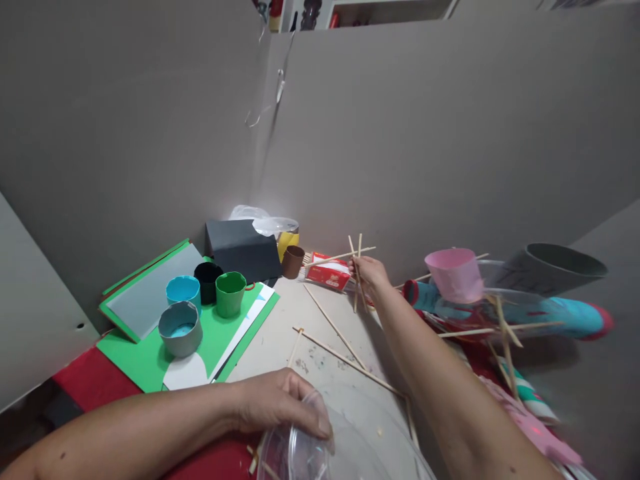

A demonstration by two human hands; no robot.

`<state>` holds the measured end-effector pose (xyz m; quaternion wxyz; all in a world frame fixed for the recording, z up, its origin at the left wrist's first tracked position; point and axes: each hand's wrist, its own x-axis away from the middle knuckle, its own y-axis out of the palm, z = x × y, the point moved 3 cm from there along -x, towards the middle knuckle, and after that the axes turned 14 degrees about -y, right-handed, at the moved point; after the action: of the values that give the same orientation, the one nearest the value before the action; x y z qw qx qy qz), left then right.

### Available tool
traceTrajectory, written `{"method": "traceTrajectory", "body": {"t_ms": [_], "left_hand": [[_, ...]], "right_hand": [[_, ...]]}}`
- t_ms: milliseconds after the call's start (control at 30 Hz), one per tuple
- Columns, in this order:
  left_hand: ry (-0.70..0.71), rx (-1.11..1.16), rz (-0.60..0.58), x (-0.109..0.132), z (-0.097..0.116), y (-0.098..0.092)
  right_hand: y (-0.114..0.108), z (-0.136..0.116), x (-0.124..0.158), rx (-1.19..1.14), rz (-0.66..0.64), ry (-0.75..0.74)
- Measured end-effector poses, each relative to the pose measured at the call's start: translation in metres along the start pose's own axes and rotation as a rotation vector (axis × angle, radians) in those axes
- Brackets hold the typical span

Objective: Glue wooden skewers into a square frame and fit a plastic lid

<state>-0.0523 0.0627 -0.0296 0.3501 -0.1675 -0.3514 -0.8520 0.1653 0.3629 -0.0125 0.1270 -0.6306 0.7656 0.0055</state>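
Observation:
My left hand is closed on the edge of a clear plastic container at the front of the work surface. My right hand reaches to the back, its fingers pinched on a few thin wooden sticks that cross one another. Just left of that hand sits a red and white box. Between my hands, longer wooden sticks lie joined at angles on the pale board. Part of this stick frame shows through the clear plastic.
At left, blue, black, green and grey paper cups stand on green sheets. A dark folded card and a brown paper cup are behind. A pink paper cup and blue roll crowd the right. Grey walls enclose the back.

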Motion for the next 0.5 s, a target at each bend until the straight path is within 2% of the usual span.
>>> {"method": "traceTrajectory", "body": {"t_ms": [333, 500], "left_hand": [[-0.003, 0.000, 0.007, 0.001, 0.001, 0.001], [0.004, -0.012, -0.006, 0.004, 0.002, 0.002]], "right_hand": [[-0.006, 0.009, 0.004, 0.126, -0.031, 0.043], [-0.008, 0.009, 0.012, 0.174, -0.056, -0.008]]}}
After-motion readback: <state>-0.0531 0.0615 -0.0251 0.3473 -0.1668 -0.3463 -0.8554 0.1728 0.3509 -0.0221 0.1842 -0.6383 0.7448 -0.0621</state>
